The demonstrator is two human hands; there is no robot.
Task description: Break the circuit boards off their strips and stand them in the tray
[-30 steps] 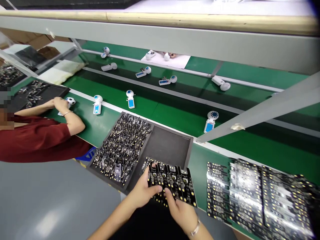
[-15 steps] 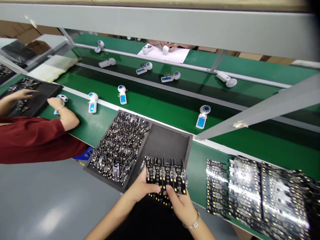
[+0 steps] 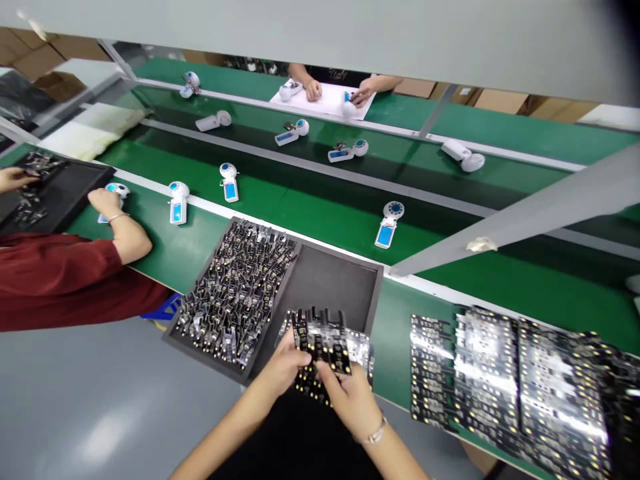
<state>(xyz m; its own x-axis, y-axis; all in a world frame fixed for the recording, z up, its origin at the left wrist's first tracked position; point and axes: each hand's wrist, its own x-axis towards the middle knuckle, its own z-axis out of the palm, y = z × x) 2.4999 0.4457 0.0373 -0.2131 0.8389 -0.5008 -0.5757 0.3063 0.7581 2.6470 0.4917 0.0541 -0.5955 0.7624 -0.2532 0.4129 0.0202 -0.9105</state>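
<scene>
A black circuit board panel point(image 3: 325, 340) with yellow-dotted edges is held between both hands, tilted, above the front edge of a dark tray. My left hand point(image 3: 284, 365) grips its left side, thumb on the near face. On its right lower part my right hand point(image 3: 347, 393) is closed, thumb on the board. More panels point(image 3: 363, 347) lie below and behind it, partly hidden by the hands. The dark tray point(image 3: 340, 273) has a bare right compartment; its left one is heaped with small separate boards point(image 3: 240, 287).
Stacked board panels point(image 3: 500, 380) lie at the right. White handheld devices point(image 3: 390, 227) are spread over the green belt point(image 3: 310, 207). A slanted grey post point(image 3: 520, 207) rises at right. At left, a person's red sleeve point(image 3: 75, 273) and hands are near another tray point(image 3: 75, 193). Another person's hands point(image 3: 365, 90) are across.
The held panel now looks narrower and is angled differently, with my right hand moved left. Devices on the near belt have shifted left. The person across has spread their hands apart.
</scene>
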